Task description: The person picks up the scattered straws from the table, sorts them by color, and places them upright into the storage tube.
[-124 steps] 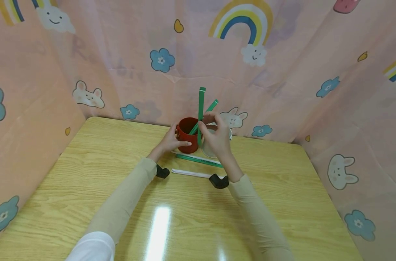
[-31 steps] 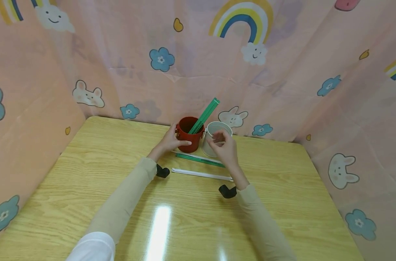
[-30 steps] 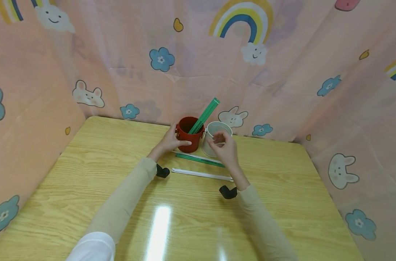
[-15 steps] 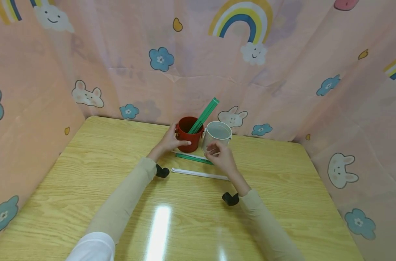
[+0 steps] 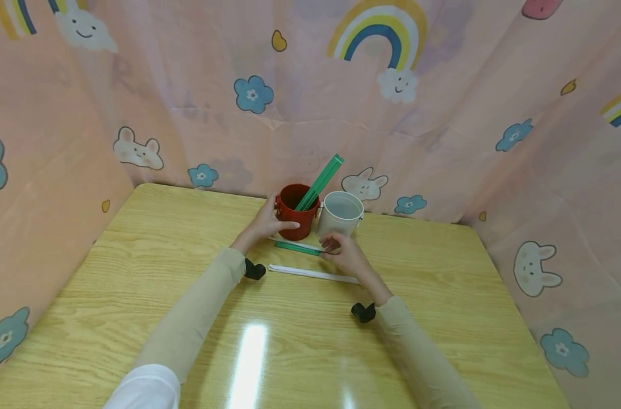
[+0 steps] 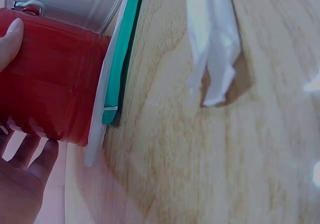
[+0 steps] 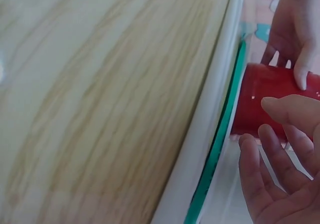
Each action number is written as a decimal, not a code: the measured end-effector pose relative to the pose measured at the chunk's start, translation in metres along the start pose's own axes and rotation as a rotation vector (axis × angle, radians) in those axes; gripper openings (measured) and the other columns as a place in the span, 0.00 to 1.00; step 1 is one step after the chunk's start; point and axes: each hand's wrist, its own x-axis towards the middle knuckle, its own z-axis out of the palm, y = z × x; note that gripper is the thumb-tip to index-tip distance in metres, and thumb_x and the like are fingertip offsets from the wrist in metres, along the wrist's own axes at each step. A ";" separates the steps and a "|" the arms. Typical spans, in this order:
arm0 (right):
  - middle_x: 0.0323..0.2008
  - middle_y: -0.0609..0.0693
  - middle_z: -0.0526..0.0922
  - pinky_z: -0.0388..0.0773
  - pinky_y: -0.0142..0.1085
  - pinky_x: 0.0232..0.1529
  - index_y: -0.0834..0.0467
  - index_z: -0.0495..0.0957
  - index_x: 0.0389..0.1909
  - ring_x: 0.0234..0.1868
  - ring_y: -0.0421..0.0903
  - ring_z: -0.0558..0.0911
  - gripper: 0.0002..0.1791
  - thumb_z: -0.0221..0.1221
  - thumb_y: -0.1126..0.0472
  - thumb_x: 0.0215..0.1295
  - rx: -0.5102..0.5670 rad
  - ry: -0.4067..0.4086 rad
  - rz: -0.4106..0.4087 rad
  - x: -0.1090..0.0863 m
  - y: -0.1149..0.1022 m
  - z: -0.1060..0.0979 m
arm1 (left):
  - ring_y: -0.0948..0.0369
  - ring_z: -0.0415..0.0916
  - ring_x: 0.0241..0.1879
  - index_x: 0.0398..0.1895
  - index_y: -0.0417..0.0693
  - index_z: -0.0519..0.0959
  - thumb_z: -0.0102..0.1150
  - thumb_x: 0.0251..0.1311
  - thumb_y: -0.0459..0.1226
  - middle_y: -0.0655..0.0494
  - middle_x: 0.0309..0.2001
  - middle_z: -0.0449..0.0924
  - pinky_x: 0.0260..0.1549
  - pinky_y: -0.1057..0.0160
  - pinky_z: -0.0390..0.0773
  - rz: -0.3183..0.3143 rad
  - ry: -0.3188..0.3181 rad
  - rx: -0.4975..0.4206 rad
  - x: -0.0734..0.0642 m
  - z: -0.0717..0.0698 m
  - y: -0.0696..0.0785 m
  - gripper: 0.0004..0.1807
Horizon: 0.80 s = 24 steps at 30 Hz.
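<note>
My left hand (image 5: 265, 221) grips a small red bucket (image 5: 298, 223), thumb across its front. Two slim green packets with dark print (image 5: 322, 180) lean out of the bucket's mouth to the right. Close beside it stands a white bucket (image 5: 342, 213). In front of both lie a thin white packet and a printed green packet (image 5: 295, 246), side by side. My right hand (image 5: 347, 254) is over the right part of this pair, covering it in the head view. The right wrist view shows that hand (image 7: 282, 169) with fingers loosely bent and nothing between them.
A long white paper-wrapped packet (image 5: 312, 274) lies nearer on the wooden table (image 5: 187, 352). Black wrist camera mounts (image 5: 363, 312) sit under both wrists. A pink patterned curtain (image 5: 208, 74) rises along the table's back edge and both sides.
My right hand has let the second green packet go into the red bucket, then moved down past the white bucket to the green packet on the table. My left hand has stayed in place.
</note>
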 end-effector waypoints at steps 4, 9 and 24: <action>0.42 0.64 0.82 0.80 0.47 0.47 0.68 0.77 0.44 0.42 0.57 0.82 0.14 0.64 0.72 0.56 -0.036 -0.010 0.006 0.000 0.001 0.000 | 0.49 0.64 0.64 0.72 0.46 0.52 0.73 0.48 0.34 0.46 0.67 0.62 0.64 0.47 0.67 0.012 0.004 0.001 0.000 0.000 0.000 0.50; 0.43 0.61 0.83 0.78 0.47 0.50 0.67 0.78 0.45 0.45 0.56 0.81 0.15 0.64 0.72 0.56 -0.070 -0.055 0.036 0.000 0.004 0.001 | 0.48 0.64 0.64 0.72 0.46 0.52 0.73 0.48 0.33 0.45 0.67 0.63 0.64 0.47 0.66 0.013 0.003 -0.005 0.000 0.000 0.000 0.50; 0.41 0.56 0.84 0.79 0.43 0.49 0.63 0.80 0.44 0.44 0.50 0.82 0.12 0.65 0.68 0.58 -0.200 -0.148 0.064 0.003 0.001 0.006 | 0.43 0.58 0.67 0.73 0.41 0.48 0.71 0.49 0.31 0.39 0.69 0.58 0.66 0.42 0.61 -0.005 -0.028 -0.095 0.001 0.000 0.000 0.52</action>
